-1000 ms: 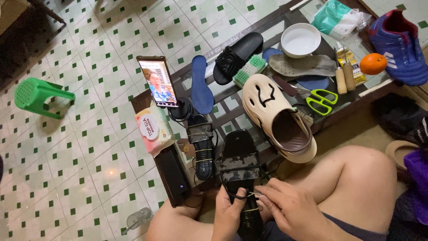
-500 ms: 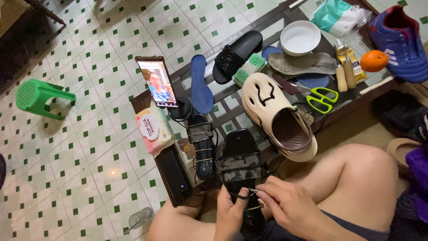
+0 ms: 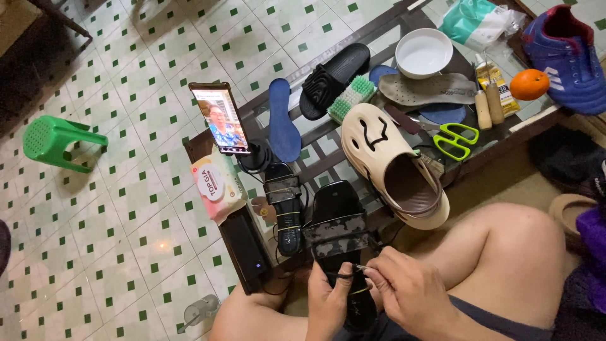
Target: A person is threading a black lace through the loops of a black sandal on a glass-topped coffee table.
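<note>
Gripping the black sandal [image 3: 341,237] on your lap, your left hand [image 3: 328,306] steadies it while your right hand [image 3: 407,293] pinches a thin needle [image 3: 361,269]; a pink-labelled wipes pack [image 3: 216,184] lies well left of your fingers.

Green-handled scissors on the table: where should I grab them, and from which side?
Probably take the scissors by the green handle loops, reaching over the cream clog. The loops lie flat and uncovered, pointing toward the table's near edge, while the blades run away under the insoles and tools. Both hands are now occupied: left hand holding the black sandal, right hand pinching at its strap.
</note>
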